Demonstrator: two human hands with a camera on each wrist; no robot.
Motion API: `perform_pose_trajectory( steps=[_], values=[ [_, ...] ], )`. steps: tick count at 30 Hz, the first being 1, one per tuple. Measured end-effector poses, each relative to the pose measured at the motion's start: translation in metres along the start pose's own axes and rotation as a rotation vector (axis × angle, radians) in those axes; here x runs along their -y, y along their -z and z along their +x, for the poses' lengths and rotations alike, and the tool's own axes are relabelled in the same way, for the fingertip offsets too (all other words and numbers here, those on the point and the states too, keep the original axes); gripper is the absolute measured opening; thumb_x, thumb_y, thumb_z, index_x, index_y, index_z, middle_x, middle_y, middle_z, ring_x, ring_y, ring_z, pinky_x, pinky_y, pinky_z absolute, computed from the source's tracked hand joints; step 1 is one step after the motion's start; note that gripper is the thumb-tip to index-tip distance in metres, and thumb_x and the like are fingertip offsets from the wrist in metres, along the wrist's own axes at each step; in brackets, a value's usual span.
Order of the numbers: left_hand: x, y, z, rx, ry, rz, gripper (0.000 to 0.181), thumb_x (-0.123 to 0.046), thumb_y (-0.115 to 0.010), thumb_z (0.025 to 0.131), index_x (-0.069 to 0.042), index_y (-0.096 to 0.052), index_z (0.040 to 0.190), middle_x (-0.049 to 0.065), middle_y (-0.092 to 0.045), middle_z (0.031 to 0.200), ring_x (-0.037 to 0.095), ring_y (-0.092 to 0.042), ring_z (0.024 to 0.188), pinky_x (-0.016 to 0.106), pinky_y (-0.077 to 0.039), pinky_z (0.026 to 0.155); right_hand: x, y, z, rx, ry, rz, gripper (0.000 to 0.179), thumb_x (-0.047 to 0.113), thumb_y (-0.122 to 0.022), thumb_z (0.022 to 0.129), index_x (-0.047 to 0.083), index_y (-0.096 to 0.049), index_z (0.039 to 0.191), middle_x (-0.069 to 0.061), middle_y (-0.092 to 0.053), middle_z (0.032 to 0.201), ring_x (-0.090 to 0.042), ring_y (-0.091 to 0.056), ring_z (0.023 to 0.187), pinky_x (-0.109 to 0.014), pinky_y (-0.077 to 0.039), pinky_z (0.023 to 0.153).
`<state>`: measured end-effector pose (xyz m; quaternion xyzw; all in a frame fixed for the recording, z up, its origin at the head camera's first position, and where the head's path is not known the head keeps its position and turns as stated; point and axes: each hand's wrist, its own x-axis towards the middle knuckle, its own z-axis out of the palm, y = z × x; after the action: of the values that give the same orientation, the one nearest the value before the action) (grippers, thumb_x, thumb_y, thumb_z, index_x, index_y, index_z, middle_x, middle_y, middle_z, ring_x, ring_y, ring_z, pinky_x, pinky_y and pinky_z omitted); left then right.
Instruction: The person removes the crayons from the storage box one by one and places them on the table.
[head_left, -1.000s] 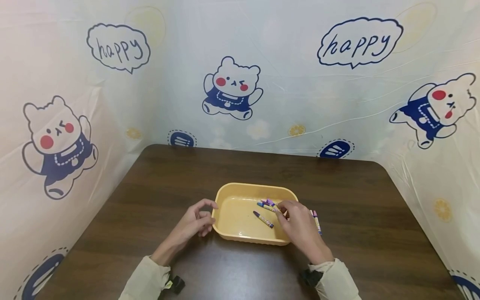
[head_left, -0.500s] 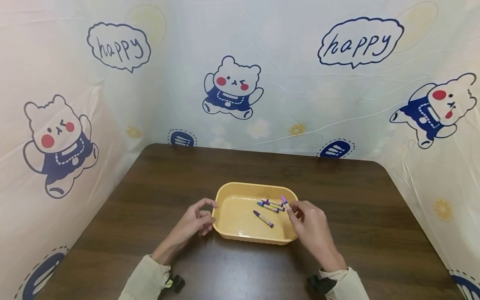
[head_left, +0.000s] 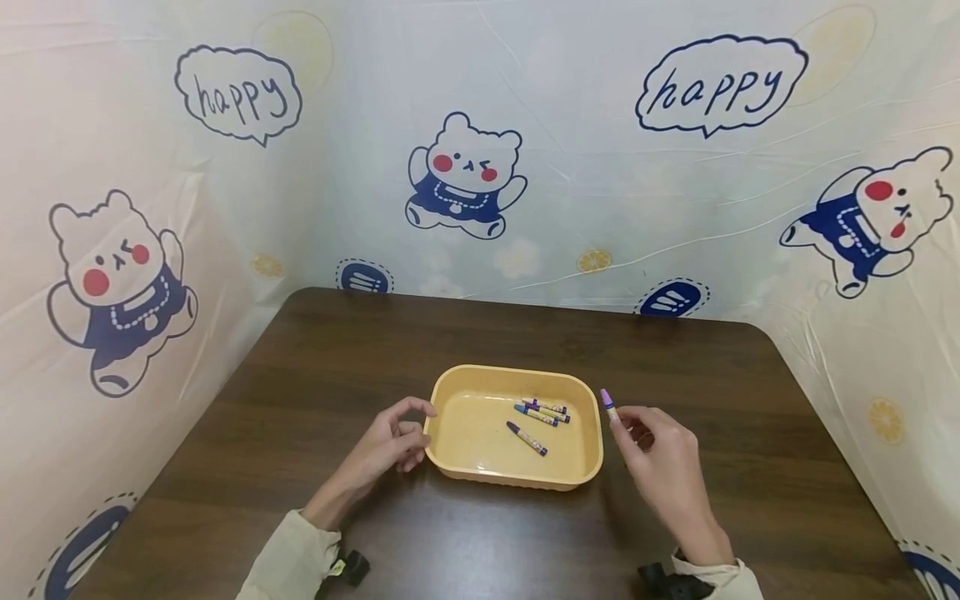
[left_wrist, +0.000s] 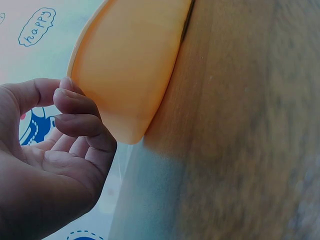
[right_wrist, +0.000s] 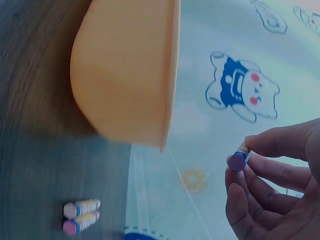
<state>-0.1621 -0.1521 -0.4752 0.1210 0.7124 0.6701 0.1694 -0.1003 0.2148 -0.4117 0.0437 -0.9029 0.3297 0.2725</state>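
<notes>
Purple crayon (head_left: pixel 608 403) tilts, clamped in fingers of the right hand (head_left: pixel 666 467) — left hand (head_left: pixel 384 440), fingers curled, grips the yellow tray (head_left: pixel 513 480).

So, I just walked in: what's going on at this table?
A person's right hand has a purple crayon in its grip, just outside the right end of a yellow tray. Their left hand is at the tray's left rim. Four crayons lie inside the tray, and two other crayons lie side by side on the table.
</notes>
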Motion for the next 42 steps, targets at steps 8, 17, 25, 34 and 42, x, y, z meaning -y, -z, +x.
perform_pose_trajectory(
  steps=[8, 17, 25, 34, 42],
  values=[
    [-0.001, -0.001, 0.001, -0.006, 0.0, 0.003, 0.034, -0.002, -0.061, 0.091, -0.001, -0.049, 0.123, 0.007, -0.054, 0.063, 0.014, -0.049, 0.049, 0.023, -0.04, 0.045, -0.026, 0.014, -0.001, -0.016, -0.088, -0.05, 0.008, 0.008, -0.077, 0.085, 0.007, -0.075, 0.093, 0.001, -0.069, 0.077, -0.012, -0.062, 0.067, -0.016, -0.048, 0.061],
    [0.001, 0.001, 0.0, -0.007, 0.006, -0.001, 0.035, -0.002, -0.061, 0.091, 0.0, -0.049, 0.123, 0.008, -0.054, 0.063, 0.014, -0.048, 0.049, 0.023, -0.039, 0.046, -0.061, 0.013, -0.002, 0.122, -0.232, -0.085, 0.01, 0.013, -0.073, 0.088, 0.004, -0.074, 0.094, -0.002, -0.07, 0.077, -0.014, -0.063, 0.069, -0.023, -0.047, 0.058],
    [0.001, 0.001, 0.001, -0.001, -0.003, -0.003, 0.036, -0.002, -0.062, 0.091, 0.001, -0.048, 0.124, 0.008, -0.054, 0.063, 0.014, -0.048, 0.049, 0.023, -0.039, 0.046, -0.089, -0.002, -0.003, 0.319, -0.319, -0.128, 0.013, 0.012, -0.073, 0.087, 0.0, -0.074, 0.092, -0.003, -0.07, 0.078, -0.014, -0.062, 0.071, -0.031, -0.048, 0.063],
    [0.001, 0.0, 0.001, -0.005, 0.002, -0.009, 0.035, -0.001, -0.061, 0.09, 0.0, -0.049, 0.123, 0.007, -0.054, 0.062, 0.014, -0.048, 0.049, 0.022, -0.039, 0.045, -0.097, -0.007, 0.002, 0.409, -0.35, -0.141, 0.015, 0.013, -0.072, 0.088, -0.001, -0.074, 0.093, -0.004, -0.069, 0.078, -0.017, -0.06, 0.071, -0.034, -0.047, 0.062],
    [0.0, 0.0, 0.0, -0.01, 0.01, -0.002, 0.034, -0.002, -0.061, 0.091, -0.001, -0.049, 0.122, 0.008, -0.054, 0.063, 0.015, -0.048, 0.049, 0.022, -0.039, 0.045, -0.096, -0.007, 0.002, 0.446, -0.349, -0.129, 0.019, 0.014, -0.072, 0.088, -0.002, -0.073, 0.097, -0.004, -0.068, 0.081, -0.019, -0.059, 0.075, -0.034, -0.046, 0.064]
  ],
)
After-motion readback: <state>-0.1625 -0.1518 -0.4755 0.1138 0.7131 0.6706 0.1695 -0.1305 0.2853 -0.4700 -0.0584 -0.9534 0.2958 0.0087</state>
